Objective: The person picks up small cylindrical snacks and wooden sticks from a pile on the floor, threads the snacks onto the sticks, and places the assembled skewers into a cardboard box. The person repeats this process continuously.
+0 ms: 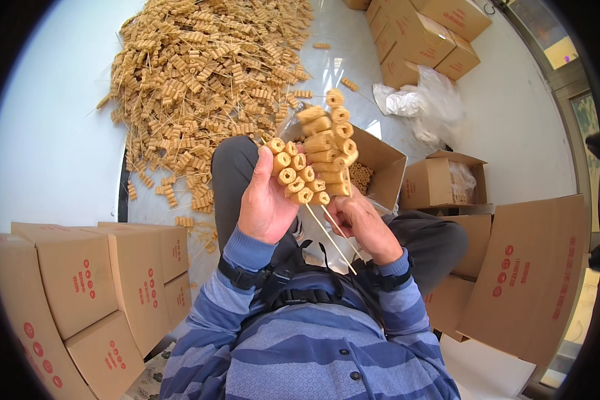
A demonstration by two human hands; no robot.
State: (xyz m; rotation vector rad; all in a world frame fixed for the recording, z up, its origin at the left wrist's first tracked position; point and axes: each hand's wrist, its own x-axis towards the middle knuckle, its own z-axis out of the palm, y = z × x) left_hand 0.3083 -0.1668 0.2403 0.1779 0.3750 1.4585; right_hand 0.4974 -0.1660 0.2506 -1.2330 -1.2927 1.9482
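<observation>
Rolls (297,172) on sticks (331,239) centre-frame, gripped by left hand (268,208) from eight o'clock; right hand (363,224), at four o'clock, grasping second bunch (321,143), grip partly hidden; light pressure, aligned ends should prevent crushing.

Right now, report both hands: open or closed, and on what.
Left hand: closed, holding the near bunch of rolls on sticks.
Right hand: closed, seemingly on the farther bunch of rolls; its grip is partly hidden.

Pale walls (527,113) flank a glossy grey floor (343,57), with a bright framed window (544,28) at right.
</observation>
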